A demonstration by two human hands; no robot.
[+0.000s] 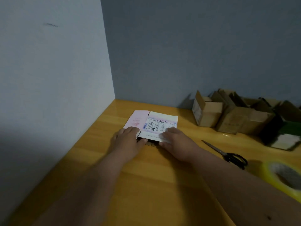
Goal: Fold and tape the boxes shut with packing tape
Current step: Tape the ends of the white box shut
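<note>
Hands at frame centre: left hand (128,137) and right hand (175,141) grip the flattened white-and-pink labelled cardboard box (154,124), fingers curled round its near edge. Folding looks barely begun; yellow packing tape roll (267,175) lower right, untouched.

Bare forearms; no visible sleeves
</note>
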